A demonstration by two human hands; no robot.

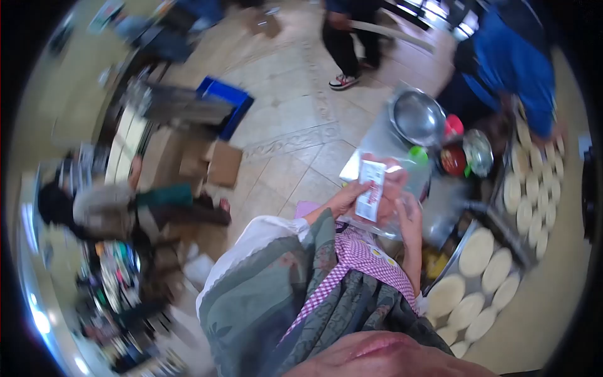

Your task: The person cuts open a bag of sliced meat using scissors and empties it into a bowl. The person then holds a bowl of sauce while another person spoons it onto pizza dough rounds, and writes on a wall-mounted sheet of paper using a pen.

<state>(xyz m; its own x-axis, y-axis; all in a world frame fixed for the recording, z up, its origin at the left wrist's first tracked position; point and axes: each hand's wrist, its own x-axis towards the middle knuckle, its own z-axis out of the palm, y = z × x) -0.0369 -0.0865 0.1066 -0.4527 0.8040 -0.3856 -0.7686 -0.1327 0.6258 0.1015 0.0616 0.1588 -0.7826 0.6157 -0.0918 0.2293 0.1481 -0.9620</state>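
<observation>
The left hand (342, 201) pinches a labelled plastic bag (391, 230) of pink meat (396, 180); the right hand (410, 221) holds its other side, near the bench (379, 134). The bag looks full; pale rounds (476, 252) lie plain.

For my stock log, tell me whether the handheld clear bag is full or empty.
Not empty: pink pieces show through the clear bag, beside its white label. Whether completely full, I cannot tell.

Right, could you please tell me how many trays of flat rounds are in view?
2: the nearer tray, lower right of the clear bag, and the farther tray, beside the person in blue. Others may be hidden.
</observation>
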